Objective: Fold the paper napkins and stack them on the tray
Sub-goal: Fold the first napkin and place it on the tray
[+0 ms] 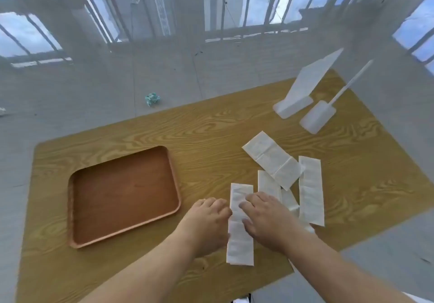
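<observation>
A long white napkin strip [240, 244] lies on the wooden table in front of me. My right hand [265, 218] rests flat on its middle with fingers spread. My left hand [209, 220] lies beside its left edge, fingertips touching the strip. Several other white napkins lie to the right: one wide and angled [273, 159], one long strip [310, 190], and one partly under my right hand [267, 183]. The brown wooden tray [77, 211] sits to the left with nothing in it.
Two white plastic stands [296, 105] [317, 117] sit at the table's far right corner. A crumpled teal wrapper [152, 99] lies on the grey floor beyond the table [187, 126]. Barred windows line the far wall.
</observation>
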